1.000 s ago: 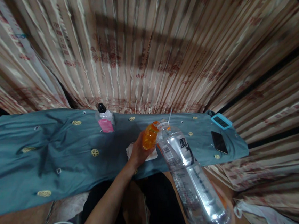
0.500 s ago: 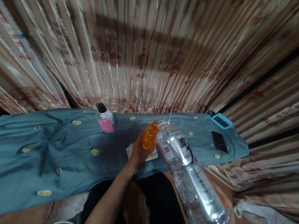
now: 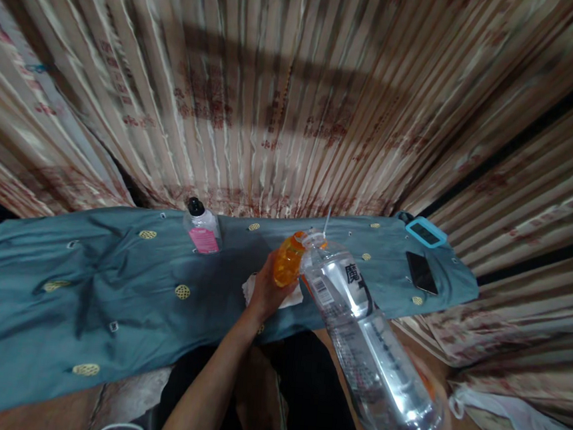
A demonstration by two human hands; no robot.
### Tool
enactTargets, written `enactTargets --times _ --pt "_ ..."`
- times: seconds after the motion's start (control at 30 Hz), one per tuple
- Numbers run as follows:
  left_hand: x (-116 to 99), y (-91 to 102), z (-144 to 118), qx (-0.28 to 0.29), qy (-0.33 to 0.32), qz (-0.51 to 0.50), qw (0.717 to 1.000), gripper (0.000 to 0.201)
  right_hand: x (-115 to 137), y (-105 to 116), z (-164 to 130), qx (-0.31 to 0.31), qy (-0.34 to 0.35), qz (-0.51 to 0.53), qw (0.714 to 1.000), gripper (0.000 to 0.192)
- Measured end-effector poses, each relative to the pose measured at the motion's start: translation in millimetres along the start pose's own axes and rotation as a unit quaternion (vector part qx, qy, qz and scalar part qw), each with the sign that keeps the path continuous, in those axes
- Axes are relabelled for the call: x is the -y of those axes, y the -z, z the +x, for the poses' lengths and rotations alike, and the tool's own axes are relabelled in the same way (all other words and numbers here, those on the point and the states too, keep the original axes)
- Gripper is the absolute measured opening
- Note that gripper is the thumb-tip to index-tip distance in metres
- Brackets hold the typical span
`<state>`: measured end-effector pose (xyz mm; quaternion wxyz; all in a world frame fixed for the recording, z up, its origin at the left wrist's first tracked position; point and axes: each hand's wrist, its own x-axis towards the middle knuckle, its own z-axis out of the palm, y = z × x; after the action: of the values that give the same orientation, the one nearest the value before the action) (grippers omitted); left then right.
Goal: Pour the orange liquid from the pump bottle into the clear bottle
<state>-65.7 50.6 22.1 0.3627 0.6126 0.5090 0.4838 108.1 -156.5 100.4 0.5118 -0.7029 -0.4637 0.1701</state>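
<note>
My left hand (image 3: 265, 287) is closed around a small orange translucent bottle (image 3: 288, 262), tilted over the table. Wrapped round the base of a large clear plastic bottle (image 3: 370, 343) is my right hand (image 3: 424, 414). The large bottle lies tilted, its neck up and to the left, its mouth at the top of the orange bottle. Whether the two rims touch I cannot tell. A white cloth or tissue (image 3: 292, 299) lies beneath my left hand, partly hidden. Just behind the large bottle's mouth a thin pale stick (image 3: 326, 222) points up.
A clear bottle with a pink label and black cap (image 3: 204, 228) stands on the blue-green tablecloth (image 3: 135, 275). At the right end lie a light-blue-framed device (image 3: 426, 232) and a dark phone (image 3: 421, 273). Pleated curtains (image 3: 277, 94) hang behind. A white plastic bag (image 3: 510, 415) lies lower right.
</note>
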Motion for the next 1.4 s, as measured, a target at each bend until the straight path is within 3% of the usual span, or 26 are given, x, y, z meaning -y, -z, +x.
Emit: enactTargets --times 1.4 --pt "-7.0 1.4 -0.4 -0.002 0.008 0.012 1.0 0.066 2.6 0.1 -0.7 0.007 0.013 -0.008 1.0 0.092"
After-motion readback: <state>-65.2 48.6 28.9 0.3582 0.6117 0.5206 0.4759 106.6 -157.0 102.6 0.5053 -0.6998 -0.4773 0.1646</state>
